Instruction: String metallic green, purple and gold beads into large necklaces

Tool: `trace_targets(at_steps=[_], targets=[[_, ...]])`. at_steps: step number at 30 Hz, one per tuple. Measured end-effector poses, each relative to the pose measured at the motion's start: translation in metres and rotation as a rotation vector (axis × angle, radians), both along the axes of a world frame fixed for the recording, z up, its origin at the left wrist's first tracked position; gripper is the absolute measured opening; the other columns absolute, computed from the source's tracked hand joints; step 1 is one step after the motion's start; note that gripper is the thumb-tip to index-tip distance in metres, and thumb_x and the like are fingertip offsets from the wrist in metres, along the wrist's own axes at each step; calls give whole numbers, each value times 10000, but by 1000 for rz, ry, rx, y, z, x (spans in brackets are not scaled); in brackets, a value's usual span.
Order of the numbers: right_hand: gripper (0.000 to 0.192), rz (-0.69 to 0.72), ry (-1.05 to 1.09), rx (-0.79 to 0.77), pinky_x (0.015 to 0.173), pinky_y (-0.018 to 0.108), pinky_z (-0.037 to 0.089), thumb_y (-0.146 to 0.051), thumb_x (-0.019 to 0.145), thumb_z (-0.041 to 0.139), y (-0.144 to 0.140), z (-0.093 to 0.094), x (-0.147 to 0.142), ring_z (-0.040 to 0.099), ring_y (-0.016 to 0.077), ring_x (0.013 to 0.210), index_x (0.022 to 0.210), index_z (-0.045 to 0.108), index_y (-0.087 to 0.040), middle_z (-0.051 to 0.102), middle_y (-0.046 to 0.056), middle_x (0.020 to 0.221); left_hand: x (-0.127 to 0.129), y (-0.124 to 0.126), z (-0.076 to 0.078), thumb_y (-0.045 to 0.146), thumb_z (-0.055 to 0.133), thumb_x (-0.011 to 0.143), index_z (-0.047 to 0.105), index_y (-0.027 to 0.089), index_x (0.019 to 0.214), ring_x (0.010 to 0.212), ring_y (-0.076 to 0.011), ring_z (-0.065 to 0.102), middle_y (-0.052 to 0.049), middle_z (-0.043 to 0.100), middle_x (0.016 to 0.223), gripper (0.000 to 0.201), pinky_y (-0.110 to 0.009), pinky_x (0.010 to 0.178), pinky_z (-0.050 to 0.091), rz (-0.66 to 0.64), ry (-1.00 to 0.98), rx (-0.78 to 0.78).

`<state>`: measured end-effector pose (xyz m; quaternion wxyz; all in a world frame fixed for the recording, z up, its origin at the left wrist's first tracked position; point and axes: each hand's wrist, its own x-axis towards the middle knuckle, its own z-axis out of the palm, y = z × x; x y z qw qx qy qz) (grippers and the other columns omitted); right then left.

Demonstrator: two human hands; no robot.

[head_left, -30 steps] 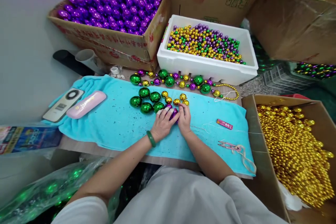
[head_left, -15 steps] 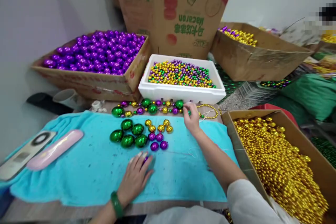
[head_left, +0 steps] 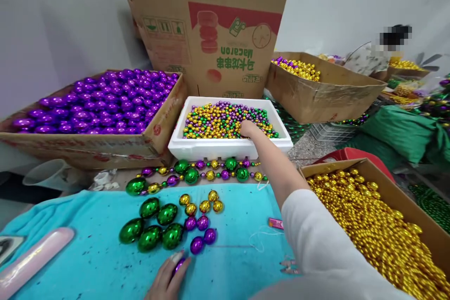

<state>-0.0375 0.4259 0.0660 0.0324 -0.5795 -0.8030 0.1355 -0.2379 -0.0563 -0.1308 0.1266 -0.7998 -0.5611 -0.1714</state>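
My left hand [head_left: 165, 280] rests at the lower edge of the blue towel [head_left: 94, 225], its fingers around a purple bead [head_left: 178, 266]. Large green beads [head_left: 150, 238], small gold beads [head_left: 205, 206] and purple beads [head_left: 203, 222] lie in groups just beyond it. My right hand [head_left: 248, 129] reaches into a white foam box [head_left: 228, 149] of small gold, purple and green beads [head_left: 211, 119]; its fingertips are hidden among them. Between box and towel lies a strung bead necklace [head_left: 191, 176]. A thin clear thread [head_left: 258, 239] trails over the towel.
A carton of purple beads [head_left: 105, 98] stands left, a carton of gold bead strands [head_left: 365, 225] right. Behind the foam box rises a tall carton [head_left: 225, 79]. A pink object [head_left: 38, 260], tweezers-like metal tool [head_left: 290, 266] and small pink packet [head_left: 276, 223] lie on the towel.
My right hand has left the necklace's right end and moved forward into the foam box. My left hand stays by the purple bead. The view has shifted, with the towel lower in it.
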Motion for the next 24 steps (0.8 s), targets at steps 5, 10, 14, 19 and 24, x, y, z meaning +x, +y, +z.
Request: trace_targets(at_steps=[5,10,14,19,24], targets=[[274,79,58,15,876,298,477,-112,772,613,13,1,-24,644,262,1016,1025,716,-118,698,149,1068,0,23,12,93,358,870,481,275,1354,1074,-202,610,-44,649,1189,531,-301,821,550,29,39,79],[440,260,112,-9,964,263,422,-343,821,622,8,-4,-53,578,205,1140,1242,611,-218,620,51,1268,4,36,19,270,444,915,558,223,1255,1084,-229,590,-67,643,1175,362,-352,863,519,52,41,139],[441,369,55,-61,959,322,426,-342,762,678,0,-11,-72,572,265,1136,1180,648,-205,639,85,1230,8,38,23,292,430,925,584,203,1205,1098,-217,579,-74,637,1185,332,-333,872,507,62,27,131],[396,429,25,-127,890,306,457,-232,749,674,-1,-13,-82,611,249,1051,1144,656,-215,651,83,1201,8,38,25,329,441,918,593,195,1195,1083,-213,585,-80,643,1175,343,-325,880,502,62,9,93],[323,385,74,-180,852,257,462,-194,721,706,-1,-10,-84,613,216,1031,1043,689,-206,670,57,1157,7,37,22,355,429,925,594,211,1191,1040,-202,606,-72,656,1153,344,-312,865,504,69,-21,75]])
